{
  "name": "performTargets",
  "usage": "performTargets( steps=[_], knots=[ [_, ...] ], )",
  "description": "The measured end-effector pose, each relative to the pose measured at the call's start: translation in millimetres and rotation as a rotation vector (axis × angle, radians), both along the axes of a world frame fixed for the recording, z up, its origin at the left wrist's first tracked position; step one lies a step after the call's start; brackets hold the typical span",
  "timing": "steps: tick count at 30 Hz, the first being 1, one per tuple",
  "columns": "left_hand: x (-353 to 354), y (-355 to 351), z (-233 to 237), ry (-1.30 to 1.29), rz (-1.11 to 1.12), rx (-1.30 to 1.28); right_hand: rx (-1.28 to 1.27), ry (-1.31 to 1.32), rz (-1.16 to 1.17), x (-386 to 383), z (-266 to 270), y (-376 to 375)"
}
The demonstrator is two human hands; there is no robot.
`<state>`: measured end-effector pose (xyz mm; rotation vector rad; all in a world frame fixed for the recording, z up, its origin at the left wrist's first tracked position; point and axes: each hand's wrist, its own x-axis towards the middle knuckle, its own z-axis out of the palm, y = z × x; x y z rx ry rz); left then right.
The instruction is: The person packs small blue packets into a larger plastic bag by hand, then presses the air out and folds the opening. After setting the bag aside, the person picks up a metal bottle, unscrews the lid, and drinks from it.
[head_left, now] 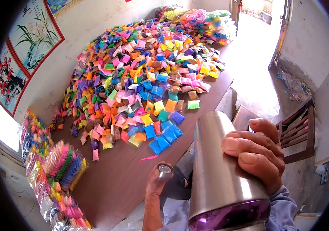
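A large brushed-metal flask (220,161) with a shiny purple band fills the front right, close to the camera and tilted. My right hand (255,152) is wrapped round its right side, fingertips on the metal. Lower and farther from the camera, my left hand (155,183) holds a small round metal lid (165,168), its round face turned up. Behind the lid a pink strip (148,158) lies on the brown table (114,184). Blue packets (164,139) lie at the near edge of the heap.
A big heap of small coloured packets (133,77) covers much of the table. Bundled packets (64,165) stand along the left side, and larger bags (210,25) are at the back. A wooden chair (307,131) stands at the right, near an open doorway (258,38).
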<state>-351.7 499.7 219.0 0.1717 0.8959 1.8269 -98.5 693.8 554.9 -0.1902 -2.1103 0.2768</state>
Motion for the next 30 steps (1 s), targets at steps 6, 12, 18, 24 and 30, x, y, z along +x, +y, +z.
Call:
performTargets(
  steps=[6, 12, 18, 24, 30],
  knots=[
    [0.3, -0.6, -1.0, 0.012, -0.004, -0.009, -0.008, 0.002, -0.001, 2.2, 1.9, -1.1],
    [1.8, 1.6, 9.3, 0.016, -0.012, 0.008, 0.012, -0.001, -0.022, 1.2, 0.7, -2.8],
    [2.9, 2.2, 11.0, 0.019, -0.004, 0.005, 0.023, 0.03, -0.024, 0.6, -1.4, -1.9],
    [2.6, 1.8, 8.6, 0.023, 0.003, -0.005, 0.051, 0.072, -0.034, -0.4, -1.4, -0.9],
    [1.8, 2.1, 7.1, 0.019, -0.005, 0.008, 0.083, 0.068, -0.029, 1.8, -1.0, 1.3]
  ],
)
